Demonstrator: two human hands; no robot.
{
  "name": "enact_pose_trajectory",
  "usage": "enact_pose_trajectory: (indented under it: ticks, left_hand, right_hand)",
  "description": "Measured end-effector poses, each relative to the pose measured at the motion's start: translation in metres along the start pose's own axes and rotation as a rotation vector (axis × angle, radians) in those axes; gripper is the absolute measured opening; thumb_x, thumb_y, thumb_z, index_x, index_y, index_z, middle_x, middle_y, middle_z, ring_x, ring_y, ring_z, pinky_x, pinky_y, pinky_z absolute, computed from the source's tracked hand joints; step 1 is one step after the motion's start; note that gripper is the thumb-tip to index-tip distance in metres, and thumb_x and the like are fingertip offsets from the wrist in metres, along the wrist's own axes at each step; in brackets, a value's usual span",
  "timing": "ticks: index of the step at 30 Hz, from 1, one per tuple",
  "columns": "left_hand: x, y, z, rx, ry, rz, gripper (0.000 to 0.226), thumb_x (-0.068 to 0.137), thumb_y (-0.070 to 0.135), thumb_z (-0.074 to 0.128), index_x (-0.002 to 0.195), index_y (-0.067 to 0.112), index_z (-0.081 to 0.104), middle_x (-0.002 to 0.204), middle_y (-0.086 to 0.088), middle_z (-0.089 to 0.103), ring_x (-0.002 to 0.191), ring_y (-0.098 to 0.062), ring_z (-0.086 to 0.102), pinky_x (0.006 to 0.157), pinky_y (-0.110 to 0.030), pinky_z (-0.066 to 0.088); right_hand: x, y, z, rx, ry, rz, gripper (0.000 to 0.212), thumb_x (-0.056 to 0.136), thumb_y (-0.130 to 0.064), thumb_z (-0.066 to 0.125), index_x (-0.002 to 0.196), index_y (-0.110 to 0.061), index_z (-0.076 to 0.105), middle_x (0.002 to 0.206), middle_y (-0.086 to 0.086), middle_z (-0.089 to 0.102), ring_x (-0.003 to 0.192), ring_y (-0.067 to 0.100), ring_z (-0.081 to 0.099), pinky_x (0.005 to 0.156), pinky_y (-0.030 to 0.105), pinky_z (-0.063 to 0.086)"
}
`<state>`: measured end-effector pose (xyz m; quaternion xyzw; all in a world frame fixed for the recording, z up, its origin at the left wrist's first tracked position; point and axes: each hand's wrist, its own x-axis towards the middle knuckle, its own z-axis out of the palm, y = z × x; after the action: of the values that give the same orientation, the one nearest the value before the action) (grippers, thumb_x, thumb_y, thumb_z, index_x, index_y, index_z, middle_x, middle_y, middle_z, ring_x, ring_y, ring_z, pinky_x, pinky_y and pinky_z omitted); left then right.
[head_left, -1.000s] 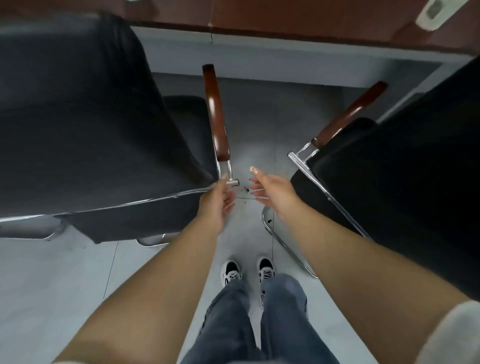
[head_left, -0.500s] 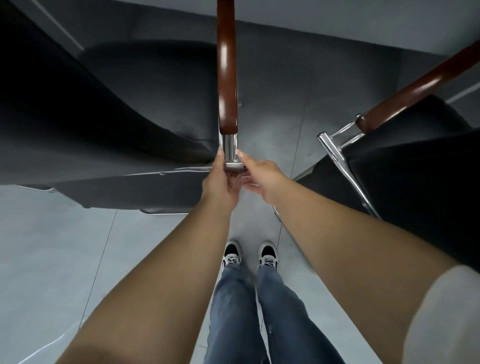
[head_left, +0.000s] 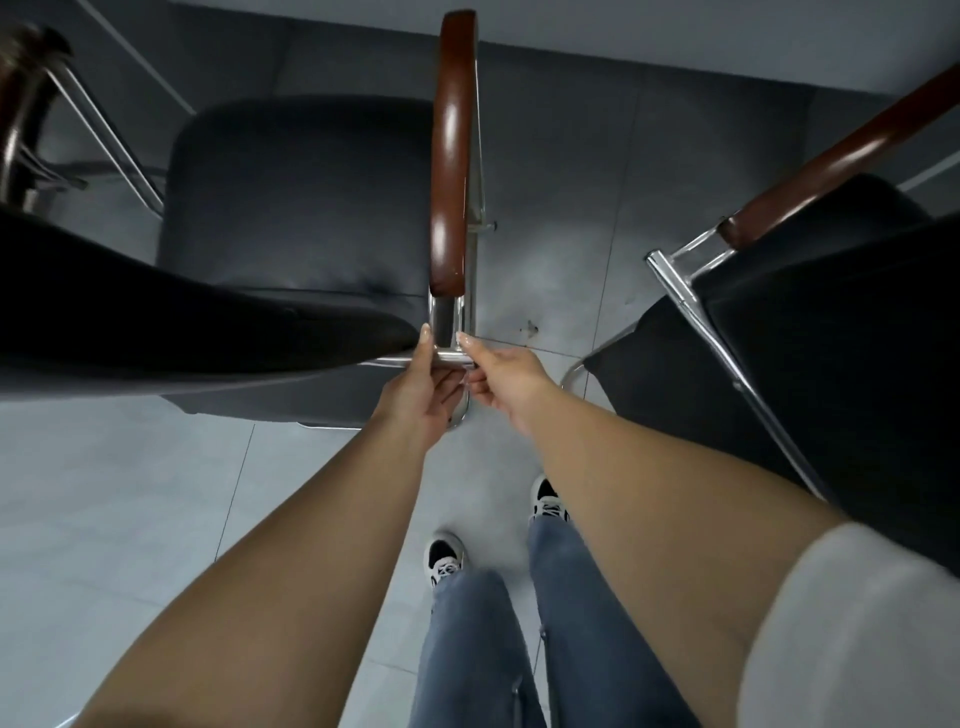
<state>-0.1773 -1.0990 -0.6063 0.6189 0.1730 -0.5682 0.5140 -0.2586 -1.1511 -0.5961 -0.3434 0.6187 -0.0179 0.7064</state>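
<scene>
A black padded chair (head_left: 291, 197) with a chrome tube frame (head_left: 445, 317) and a brown wooden armrest (head_left: 453, 150) stands just ahead of me, seen from above. My left hand (head_left: 421, 395) grips the chrome tube at the rear corner of the frame, below the armrest's end, thumb up along the tube. My right hand (head_left: 498, 374) holds the same corner from the right side, with its fingers curled under the tube.
A second black chair (head_left: 810, 332) with a chrome frame and brown armrest stands at the right, close to my right forearm. Another chair's metal legs (head_left: 104, 124) show at the top left. Grey floor tiles (head_left: 130, 493) lie below; my shoes (head_left: 445, 558) stand behind the chair.
The view has moved closer over the chair. Both hands, apart a second ago, have closed on the chrome corner. My right foot has stepped forward.
</scene>
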Motion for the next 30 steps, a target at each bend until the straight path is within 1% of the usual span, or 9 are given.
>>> enact_pose_trajectory:
  ticks: [3,5,10,16,18,22,24,27,30]
  left_hand:
    - [-0.009,-0.001,-0.014,0.008,-0.003,-0.005,0.038,0.092,0.043,0.050,0.094,0.006,0.058,0.097,-0.011,0.064,0.083,-0.015,0.064,0.090,-0.029,0.047]
    - [-0.017,0.002,-0.029,0.043,-0.030,-0.005,0.040,0.093,0.042,0.047,0.100,0.004,0.057,0.104,-0.013,0.064,0.086,-0.015,0.064,0.092,-0.029,0.047]
    - [-0.036,0.003,-0.060,0.050,-0.066,0.004,0.047,0.095,0.040,0.043,0.117,-0.001,0.053,0.105,-0.015,0.067,0.082,-0.015,0.066,0.070,-0.023,0.051]
    - [-0.044,-0.009,-0.088,0.066,-0.069,0.016,0.032,0.094,0.037,0.049,0.096,0.006,0.058,0.106,-0.014,0.065,0.084,-0.015,0.065,0.073,-0.025,0.051]
    - [-0.043,-0.017,-0.092,0.071,-0.082,0.009,0.029,0.094,0.035,0.049,0.089,0.008,0.059,0.106,-0.014,0.066,0.085,-0.015,0.066,0.069,-0.024,0.053]
    - [-0.040,-0.033,-0.092,0.061,-0.097,-0.001,0.029,0.094,0.031,0.050,0.087,0.004,0.059,0.090,-0.014,0.066,0.069,-0.017,0.069,0.057,-0.022,0.056]
    - [-0.037,-0.043,-0.088,0.064,-0.099,-0.010,0.029,0.094,0.029,0.051,0.086,0.003,0.059,0.084,-0.013,0.067,0.068,-0.017,0.068,0.059,-0.023,0.057]
    - [-0.031,-0.053,-0.083,0.061,-0.108,-0.010,0.028,0.093,0.031,0.052,0.087,0.005,0.060,0.076,-0.009,0.070,0.065,-0.013,0.070,0.075,-0.026,0.056]
    - [-0.031,-0.056,-0.080,0.075,-0.120,-0.012,0.031,0.094,0.034,0.049,0.091,0.006,0.059,0.089,-0.010,0.068,0.078,-0.014,0.068,0.086,-0.029,0.050]
  right_hand:
    - [-0.009,0.009,0.013,0.012,0.015,-0.014,0.033,0.084,-0.038,0.066,0.069,-0.011,0.054,0.061,0.002,0.055,0.057,0.013,0.052,0.084,0.030,0.051]
    - [-0.020,0.016,0.024,0.053,0.005,-0.036,0.028,0.086,-0.033,0.065,0.076,-0.009,0.056,0.062,0.002,0.054,0.055,0.011,0.051,0.074,0.023,0.051]
    - [-0.038,0.037,0.051,0.177,0.006,-0.063,0.020,0.088,-0.027,0.063,0.089,-0.007,0.059,0.065,0.001,0.058,0.042,0.001,0.054,0.056,0.013,0.048]
    - [-0.052,0.068,0.071,0.304,0.034,-0.076,0.016,0.089,-0.025,0.063,0.079,-0.013,0.056,0.065,0.000,0.058,0.043,0.000,0.054,0.060,0.016,0.046]
    - [-0.053,0.077,0.071,0.295,0.067,-0.060,0.015,0.089,-0.025,0.062,0.080,-0.013,0.057,0.066,0.000,0.058,0.053,0.005,0.055,0.061,0.017,0.046]
    - [-0.055,0.087,0.065,0.307,0.117,-0.016,0.015,0.090,-0.022,0.061,0.080,-0.011,0.058,0.067,0.003,0.059,0.053,0.007,0.054,0.062,0.019,0.048]
    - [-0.058,0.092,0.054,0.351,0.140,0.005,0.015,0.090,-0.019,0.060,0.078,-0.011,0.058,0.065,0.003,0.057,0.056,0.009,0.053,0.067,0.020,0.050]
    - [-0.061,0.099,0.041,0.409,0.171,0.000,0.022,0.091,-0.016,0.059,0.070,-0.011,0.055,0.065,0.004,0.056,0.057,0.011,0.052,0.074,0.025,0.051]
    - [-0.064,0.103,0.035,0.430,0.160,-0.006,0.024,0.090,-0.017,0.060,0.068,-0.009,0.056,0.067,0.006,0.058,0.059,0.013,0.054,0.075,0.024,0.051]
